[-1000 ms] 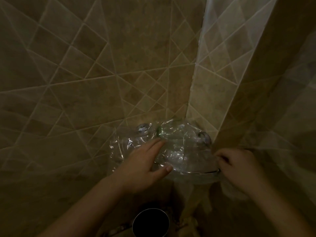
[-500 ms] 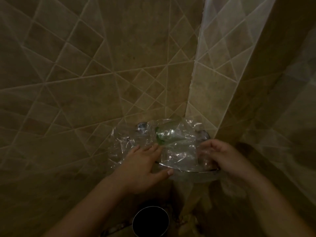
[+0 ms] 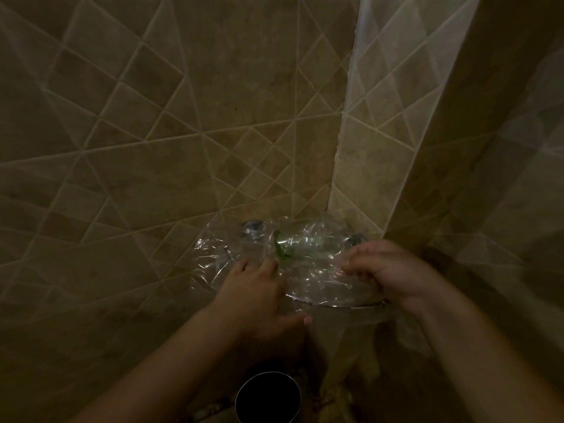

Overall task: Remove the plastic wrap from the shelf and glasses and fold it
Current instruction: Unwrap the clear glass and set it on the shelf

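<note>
Dim tiled corner [image 3: 335, 166], seen from above. Corner shelf [image 3: 338, 305] at about 5 o'clock from frame centre, chrome front rim curved and catching light, whole thing draped in crinkled clear plastic wrap [image 3: 308, 267]. Wrap spread over the shelf top and spilling left onto the tiled wall, loose edge out toward 9 o'clock of the shelf. Under the wrap, something glassy with a green tint [image 3: 282, 247], shape too blurred to name. Two round chrome mounts [image 3: 252, 228] at 11 and 1 o'clock of the shelf, against the walls.

Left hand [image 3: 259, 293] at 8 o'clock of the shelf, palm down on the wrap, fingers spread and pointing to 12, thumb stretched out to 3 o'clock along the underside of the rim. Flat on the film, not pinching it.

Right hand [image 3: 390, 273] at 3 o'clock of the shelf, fingers curled and bunched toward 9 o'clock, tips touching the wrap near the right mount; whether film is actually nipped between them cannot be told, motion blur there.

Wrap between the two hands, mostly at 12 to 1 o'clock of the left hand. Dark round cup [image 3: 268, 398] at 6 o'clock, well below the shelf.
</note>
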